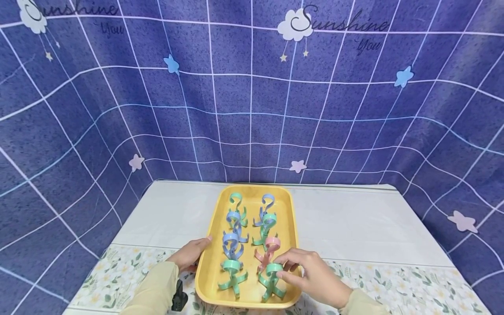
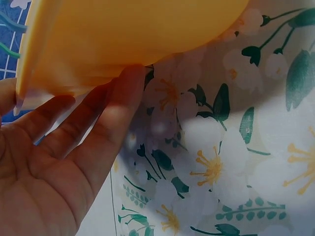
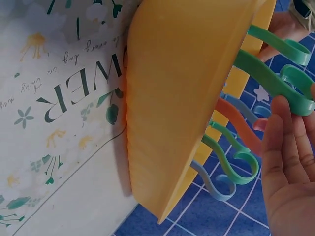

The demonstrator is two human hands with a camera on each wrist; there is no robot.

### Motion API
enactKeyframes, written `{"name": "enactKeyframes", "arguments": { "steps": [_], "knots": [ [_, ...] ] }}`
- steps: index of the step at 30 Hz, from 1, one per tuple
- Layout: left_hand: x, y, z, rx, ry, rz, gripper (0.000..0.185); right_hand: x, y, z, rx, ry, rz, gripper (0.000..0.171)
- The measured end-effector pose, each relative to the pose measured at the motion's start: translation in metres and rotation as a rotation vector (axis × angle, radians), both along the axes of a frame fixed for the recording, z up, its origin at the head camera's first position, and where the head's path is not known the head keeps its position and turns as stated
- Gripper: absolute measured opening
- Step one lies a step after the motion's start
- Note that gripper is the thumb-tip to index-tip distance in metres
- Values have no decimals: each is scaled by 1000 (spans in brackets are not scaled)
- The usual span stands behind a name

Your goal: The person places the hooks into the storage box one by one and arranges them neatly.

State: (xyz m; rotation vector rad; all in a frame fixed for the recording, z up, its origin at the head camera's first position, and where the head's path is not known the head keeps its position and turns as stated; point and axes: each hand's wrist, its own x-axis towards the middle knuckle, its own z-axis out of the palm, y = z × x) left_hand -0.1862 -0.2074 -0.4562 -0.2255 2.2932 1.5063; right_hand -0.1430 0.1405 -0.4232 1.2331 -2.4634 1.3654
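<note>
Fingers (image 1: 289, 267) of the right hand (image 1: 315, 280) pinch a green hook (image 1: 271, 280) in the yellow tray (image 1: 206, 267) on the table (image 1: 354, 223); left hand (image 1: 190, 253), fingers straight, touches the tray's left rim

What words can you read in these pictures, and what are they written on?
"Sunshine" on the white cloud printed on the blue backdrop.
"You", smaller, just under it.
"Sunshine" and "You" again at the top left, partly cut off.
"WER", a cut-off word on the flowered tablecloth; the small script beside it is too blurred.

Blue grid-pattern backdrop cloth (image 1: 252, 87); table (image 1: 354, 218); floral tablecloth (image 1: 393, 284)
</note>
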Motion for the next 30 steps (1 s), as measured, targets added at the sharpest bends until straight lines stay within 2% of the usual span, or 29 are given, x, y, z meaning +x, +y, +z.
{"name": "enactKeyframes", "arguments": {
  "steps": [6, 15, 21, 26, 30],
  "knots": [
    [-1, -1, -1, -3, -4, 2, 55, 1, -2, -2, -14, -21, -2, 14],
    [-4, -2, -1, -43, -18, 4, 59, 1, -11, -8, -31, 35, -14, 15],
    [-2, -2, 1, -25, -22, 7, 59, 1, -15, -6, -12, 29, -12, 16],
    [-3, -1, 1, -17, -31, 1, 59, 0, -14, -6, -5, 58, -4, 17],
    [-4, 0, 1, -2, -40, -21, 59, 1, -12, -4, 7, 52, -15, 20]
  ]
}}
